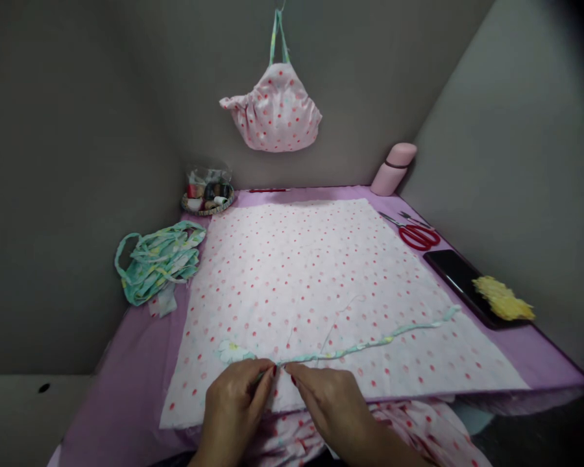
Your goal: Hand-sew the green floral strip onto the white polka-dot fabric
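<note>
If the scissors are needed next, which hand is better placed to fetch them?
Right, most likely. The scissors lie off to the right, nearer the right hand than the left hand. Both hands are at the strip, though.

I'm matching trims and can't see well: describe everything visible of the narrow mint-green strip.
The mint-green strip looks like soft fabric, with yellow patches. It is narrow and slightly wavy along most of its length, apparently flaring into a wider, pale, yellow-marked piece at its left end. It lies across the near part of the dotted cloth, slanting away toward its right end. The left hand and right hand pinch it near the left; the fingertips hide that section.
</note>
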Demonstrator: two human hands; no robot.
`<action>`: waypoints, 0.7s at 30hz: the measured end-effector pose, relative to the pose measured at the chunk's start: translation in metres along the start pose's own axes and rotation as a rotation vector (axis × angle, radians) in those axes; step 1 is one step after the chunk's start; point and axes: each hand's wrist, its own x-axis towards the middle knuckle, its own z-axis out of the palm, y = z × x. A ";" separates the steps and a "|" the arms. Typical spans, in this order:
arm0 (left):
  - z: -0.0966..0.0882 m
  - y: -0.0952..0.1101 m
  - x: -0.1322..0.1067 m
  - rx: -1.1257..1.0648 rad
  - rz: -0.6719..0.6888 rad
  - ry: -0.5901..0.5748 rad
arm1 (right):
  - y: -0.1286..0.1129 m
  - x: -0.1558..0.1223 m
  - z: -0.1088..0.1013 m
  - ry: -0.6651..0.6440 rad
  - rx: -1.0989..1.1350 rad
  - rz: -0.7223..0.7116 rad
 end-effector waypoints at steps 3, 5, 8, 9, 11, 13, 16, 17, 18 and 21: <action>0.003 -0.001 -0.002 0.019 0.063 0.059 | 0.000 0.000 0.000 0.005 -0.016 -0.002; 0.004 -0.002 -0.003 0.034 0.098 0.087 | 0.000 0.000 0.000 0.012 -0.025 -0.004; 0.005 -0.002 -0.003 0.060 0.142 0.105 | 0.000 -0.001 -0.001 0.019 -0.040 -0.006; 0.006 -0.002 -0.003 0.070 0.161 0.112 | 0.000 -0.001 -0.001 0.020 -0.044 -0.008; 0.006 -0.002 -0.003 0.091 0.195 0.125 | 0.000 -0.001 -0.001 0.015 -0.048 -0.011; 0.006 -0.001 -0.003 0.112 0.221 0.127 | -0.001 -0.001 -0.002 0.007 -0.044 -0.010; 0.007 0.000 -0.004 0.146 0.238 0.126 | 0.000 0.000 -0.002 -0.011 -0.030 0.001; 0.006 0.001 -0.004 0.156 0.241 0.127 | 0.000 0.000 -0.001 -0.015 -0.028 0.002; 0.006 0.001 -0.004 0.163 0.244 0.127 | 0.000 0.000 -0.001 -0.016 -0.027 0.002; 0.006 0.002 -0.004 0.163 0.249 0.130 | 0.001 -0.001 0.001 -0.002 -0.027 -0.002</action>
